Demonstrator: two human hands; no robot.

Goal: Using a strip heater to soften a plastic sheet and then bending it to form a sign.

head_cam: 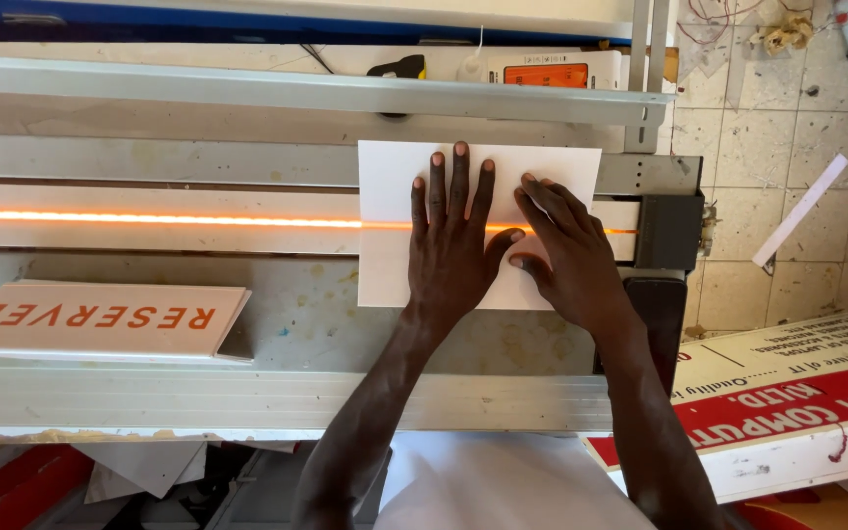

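A white rectangular sheet (pixel 385 245) lies flat on a worn bench, across a glowing orange line (pixel 149 218) that runs along the bench from the left. My left hand (pixel 451 245) presses flat on the sheet's middle, fingers spread and pointing away from me. My right hand (pixel 566 255) rests beside it on the sheet's right part, fingers bent toward the left hand. Both hands touch the sheet and neither grips it.
A folded white sign with orange letters (pixel 100 319) lies on the bench at the left. A metal rail (pixel 296 93) runs above the sheet. A black block (pixel 667 231) sits at the line's right end. A red-and-white signboard (pixel 797 412) leans over the tiled floor at right.
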